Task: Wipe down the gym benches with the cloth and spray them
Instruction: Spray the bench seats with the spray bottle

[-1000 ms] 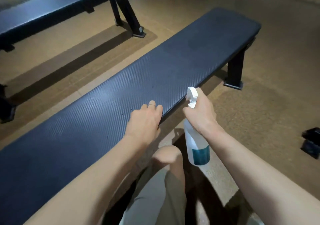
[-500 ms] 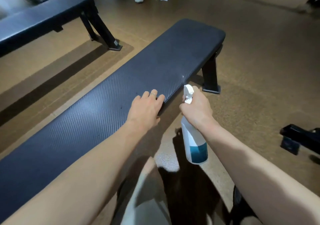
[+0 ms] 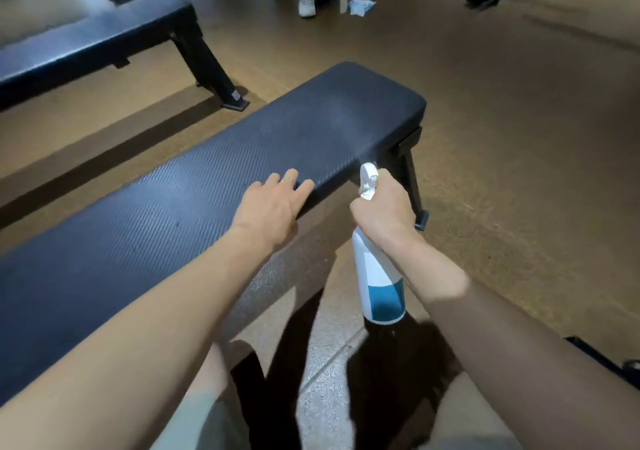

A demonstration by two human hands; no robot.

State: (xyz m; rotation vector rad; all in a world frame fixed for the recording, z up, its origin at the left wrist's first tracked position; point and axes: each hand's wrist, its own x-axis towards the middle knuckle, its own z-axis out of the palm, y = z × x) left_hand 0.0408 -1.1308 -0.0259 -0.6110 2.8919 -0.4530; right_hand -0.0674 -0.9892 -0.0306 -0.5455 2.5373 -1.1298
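We see the near gym bench (image 3: 194,207) running from the lower left of the frame up toward the centre, its dark textured pad serving as the worktop. Our left hand (image 3: 268,205) lies flat on the pad's near edge at the centre of the frame, its fingers (image 3: 290,177) straight and released, holding nothing. A ring shows on one of them.

Just to the right, our right hand (image 3: 382,212) grips the neck of the spray bottle (image 3: 381,283), fingers clenched round the trigger area. The bottle hangs upright below the hand, off the bench's side and above the floor (image 3: 519,138); its body is white with a blue-green label low down. The white nozzle (image 3: 367,176) points toward the far end of the pad, where a faint pale mist hangs over the surface.

A second bench (image 3: 93,44) stands in the upper left of the frame, well apart from the near one. At the top centre, on the floor, lies a crumpled pale blue cloth (image 3: 361,6) just beside a small upright bottle (image 3: 343,0), and near them a white shoe (image 3: 307,3) of another person. Our knees fill the bottom edge.
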